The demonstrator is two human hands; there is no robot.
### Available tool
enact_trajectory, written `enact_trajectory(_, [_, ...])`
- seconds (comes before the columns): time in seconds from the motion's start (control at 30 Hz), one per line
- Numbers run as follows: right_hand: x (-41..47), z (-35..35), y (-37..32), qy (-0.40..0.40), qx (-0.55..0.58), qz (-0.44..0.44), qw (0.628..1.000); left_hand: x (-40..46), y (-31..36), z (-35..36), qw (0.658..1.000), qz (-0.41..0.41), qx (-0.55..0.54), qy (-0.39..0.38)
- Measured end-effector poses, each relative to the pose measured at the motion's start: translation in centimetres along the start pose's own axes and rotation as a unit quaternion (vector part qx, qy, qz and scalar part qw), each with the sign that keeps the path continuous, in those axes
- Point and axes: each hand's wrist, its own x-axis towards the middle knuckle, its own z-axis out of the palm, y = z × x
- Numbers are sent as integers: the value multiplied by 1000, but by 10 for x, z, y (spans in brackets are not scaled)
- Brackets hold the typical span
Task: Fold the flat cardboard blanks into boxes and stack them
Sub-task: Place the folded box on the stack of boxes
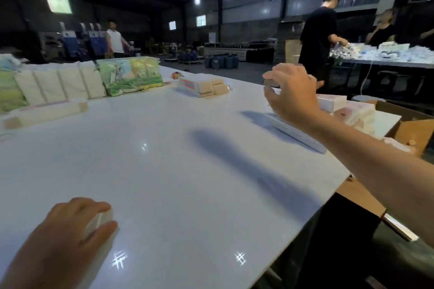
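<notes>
**Two hands at a white worktable with folded boxes and flat blanks**

Nearest the camera, the left hand (77, 225) lies low on the white table (187, 171), its fingers and thumb curled round a small pale box (101, 220) that rests on the tabletop; only part of the box shows between the fingers. Farther out and to the right, the right hand (290, 91) is raised above the table on an outstretched forearm, with thumb and fingers pinching a small greyish object (270, 81) whose nature cannot be told. Directly beneath that hand lies a long white strip of flat blanks (298, 132), set edge-on along the right side of the table. Just beyond it, at the right edge, stands a stack of pinkish-white folded boxes (352, 112), beside an open brown carton (413, 129) set lower than the table. Toward the far middle of the table sits a bundle of white and tan blanks (203, 85). Along the far left runs a row of cream packs (61, 84), next to 1 green illustrated pack (130, 75), with a long pale box (47, 112) lying in front of them. In the dim hall behind, 1 person in white (115, 40) stands at left, and 1 person in black (318, 33) stands at a second table (385, 62) piled with white goods.
</notes>
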Motion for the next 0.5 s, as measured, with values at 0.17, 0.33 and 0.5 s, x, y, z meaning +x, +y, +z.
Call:
enact_trajectory(0.17, [-50, 33, -132, -127, 200, -191, 952, -2, 21, -13, 998, -54, 8, -39])
enact_trajectory(0.33, [-107, 88, -191, -278, 109, -293, 908, -6, 18, -9, 998, -51, 21, -11])
enact_trajectory(0.5, [-123, 101, -191, -297, 172, -258, 903, -7, 10, -4, 998, -42, 47, -11])
